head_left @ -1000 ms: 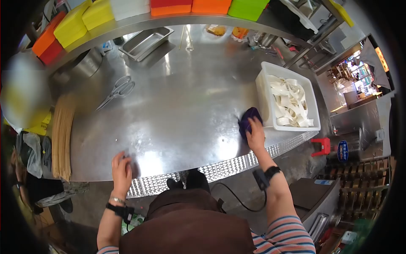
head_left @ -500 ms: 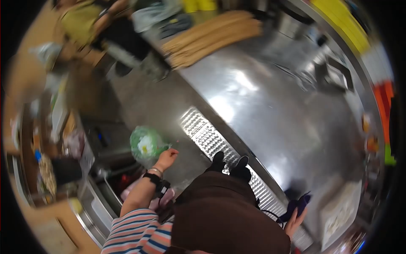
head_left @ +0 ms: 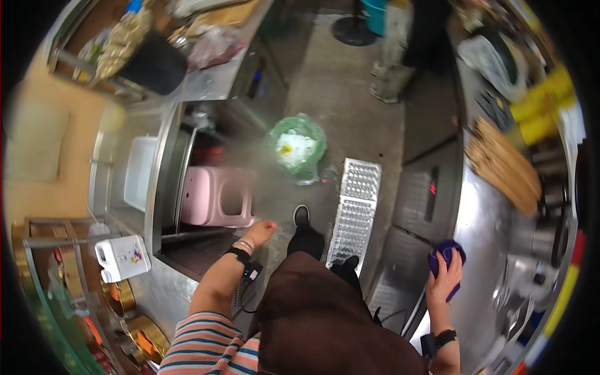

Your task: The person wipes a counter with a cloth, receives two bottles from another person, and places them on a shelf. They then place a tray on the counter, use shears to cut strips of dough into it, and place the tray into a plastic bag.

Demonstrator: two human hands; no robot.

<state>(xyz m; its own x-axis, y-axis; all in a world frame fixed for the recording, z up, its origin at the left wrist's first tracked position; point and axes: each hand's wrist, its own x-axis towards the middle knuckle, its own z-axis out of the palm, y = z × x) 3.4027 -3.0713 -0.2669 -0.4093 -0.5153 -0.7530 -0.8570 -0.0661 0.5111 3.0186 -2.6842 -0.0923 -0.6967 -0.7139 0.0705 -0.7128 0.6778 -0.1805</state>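
Right of dimpled floor strip [head_left: 357, 231], I have right hand [head_left: 445, 281] partly closed, fingers spread over bunched purple cloth [head_left: 458, 247] at edge of steel counter [head_left: 478, 237]. Cloth in hand, not set down; further progress I can't judge. Left of strip, left hand [head_left: 260, 232] hangs with nothing visible in it; how far open, I can't tell. Beyond it, left of strip's far end, green bag [head_left: 317, 142] holds white and yellow scraps. Farther left, white jug [head_left: 128, 257], contents hidden.

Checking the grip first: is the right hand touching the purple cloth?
Touching. The head view shows the right hand with its fingers curled over the purple cloth, no gap visible.
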